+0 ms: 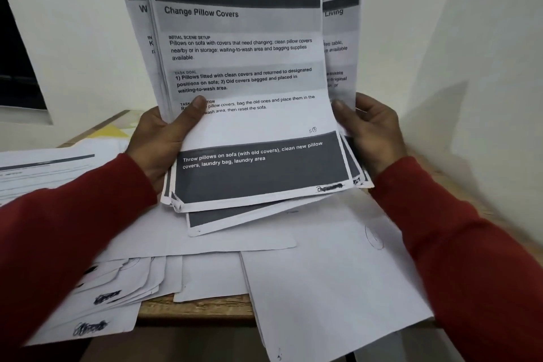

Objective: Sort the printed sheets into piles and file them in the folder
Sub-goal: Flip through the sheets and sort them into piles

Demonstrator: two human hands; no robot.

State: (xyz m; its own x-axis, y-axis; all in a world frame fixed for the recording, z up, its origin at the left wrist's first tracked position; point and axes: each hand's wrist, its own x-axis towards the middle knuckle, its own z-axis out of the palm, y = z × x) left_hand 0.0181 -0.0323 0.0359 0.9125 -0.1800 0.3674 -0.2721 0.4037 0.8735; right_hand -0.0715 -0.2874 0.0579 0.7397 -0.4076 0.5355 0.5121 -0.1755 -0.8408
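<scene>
Both hands hold a fanned stack of printed sheets (pixel 244 82) upright in front of the camera, above the counter (pixel 194 307). The left hand (pixel 164 138) grips the stack's lower left edge: its thumb lies across the face of the front sheet, pressing over a line of text, while the fingers are hidden behind the paper. The right hand (pixel 373 132) holds the lower right edge, thumb at the front against the sheets fanned out to that side, fingers curled behind them. Both forearms come up from the bottom corners in red sleeves (pixel 73 220), angled inward toward the stack. The front sheet is headed "2659 LIVING ROOM" with the title "Change Pillow Covers" and has a dark band near its bottom edge; other sheets of the same layout show behind it on the left and right. Below the held stack, loose sheets (pixel 323 273) lie spread on the counter, most of them blank side up, overlapping one another and hanging over the near edge; some at the lower left carry dark scribbles. Another pile of printed pages (pixel 44 167) lies on the counter to the left, partly behind the left sleeve. A white wall (pixel 440 23) stands behind.
</scene>
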